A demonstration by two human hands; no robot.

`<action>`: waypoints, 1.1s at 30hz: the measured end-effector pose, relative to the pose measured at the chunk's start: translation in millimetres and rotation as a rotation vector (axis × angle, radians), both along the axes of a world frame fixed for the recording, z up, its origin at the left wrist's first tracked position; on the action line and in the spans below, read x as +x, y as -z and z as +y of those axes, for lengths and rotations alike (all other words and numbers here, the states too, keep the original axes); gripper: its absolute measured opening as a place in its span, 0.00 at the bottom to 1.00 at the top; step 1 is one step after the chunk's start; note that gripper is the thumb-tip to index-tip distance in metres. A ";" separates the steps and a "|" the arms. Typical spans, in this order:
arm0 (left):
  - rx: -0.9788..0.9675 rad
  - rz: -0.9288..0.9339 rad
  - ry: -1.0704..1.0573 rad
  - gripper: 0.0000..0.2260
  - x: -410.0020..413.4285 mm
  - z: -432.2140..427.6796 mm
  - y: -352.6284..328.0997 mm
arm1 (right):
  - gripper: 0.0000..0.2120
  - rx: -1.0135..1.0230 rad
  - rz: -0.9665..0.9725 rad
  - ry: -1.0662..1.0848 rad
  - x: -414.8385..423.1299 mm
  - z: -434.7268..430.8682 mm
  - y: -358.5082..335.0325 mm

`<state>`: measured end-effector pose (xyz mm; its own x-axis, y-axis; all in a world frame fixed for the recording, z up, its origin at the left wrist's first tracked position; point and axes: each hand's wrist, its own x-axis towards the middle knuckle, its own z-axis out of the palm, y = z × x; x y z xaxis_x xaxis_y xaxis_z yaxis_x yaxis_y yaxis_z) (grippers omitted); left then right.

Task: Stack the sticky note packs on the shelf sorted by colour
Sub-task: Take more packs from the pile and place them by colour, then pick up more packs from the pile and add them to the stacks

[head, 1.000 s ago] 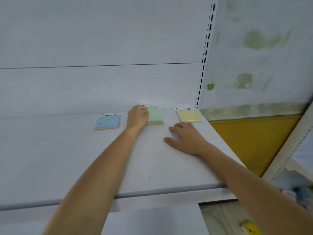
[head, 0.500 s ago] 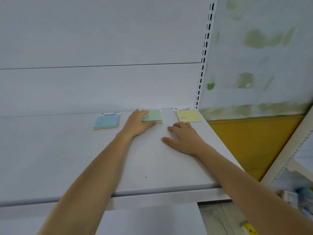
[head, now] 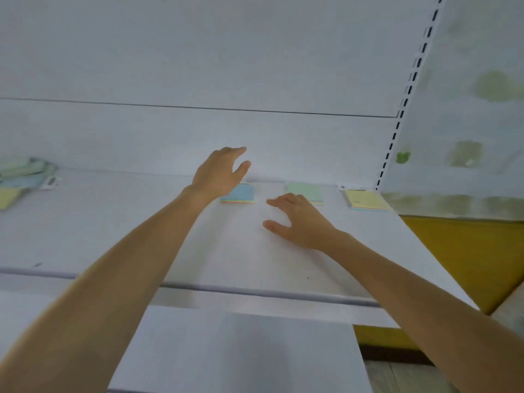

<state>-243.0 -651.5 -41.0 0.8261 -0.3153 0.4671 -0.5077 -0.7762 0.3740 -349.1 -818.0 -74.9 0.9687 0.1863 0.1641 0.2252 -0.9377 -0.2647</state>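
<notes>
Three sticky note packs lie along the back of the white shelf (head: pixel 119 222): a blue pack (head: pixel 241 194), a green pack (head: pixel 304 191) and a yellow pack (head: pixel 365 199) at the right end. My left hand (head: pixel 219 173) hovers open above the shelf, partly covering the blue pack's left side and holding nothing. My right hand (head: pixel 300 222) rests flat on the shelf, fingers spread, just in front of the green pack, its fingertips covering that pack's near edge.
A loose pile of green, blue and yellow packs (head: pixel 22 180) lies at the shelf's far left. A slotted upright (head: pixel 397 129) bounds the shelf on the right. Beyond it are a stained wall and a yellow panel (head: pixel 465 256). A lower shelf (head: pixel 241 355) juts out below.
My left hand has let go of the green pack, lifted and moved left over the blue pack. The view has swung left, bringing the pile of packs at far left into sight.
</notes>
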 end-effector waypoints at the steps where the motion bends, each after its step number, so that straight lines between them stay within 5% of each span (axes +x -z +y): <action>1: 0.014 -0.009 -0.029 0.21 -2.2 21.5 -1.6 | 0.26 -0.010 -0.003 -0.030 3.7 21.1 -1.0; 16: 0.027 0.047 -0.340 0.19 -20.0 390.3 0.4 | 0.23 0.015 0.007 -0.377 53.9 366.1 -4.9; 33: 0.110 0.123 -0.456 0.18 126.5 571.7 6.3 | 0.22 0.158 0.033 -0.270 263.9 515.1 -9.6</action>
<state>-116.5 -79.8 -47.3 0.9384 0.0497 0.3418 -0.0638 -0.9477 0.3128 -85.2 -302.8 -65.3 0.8929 0.4124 0.1809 0.4495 -0.7918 -0.4134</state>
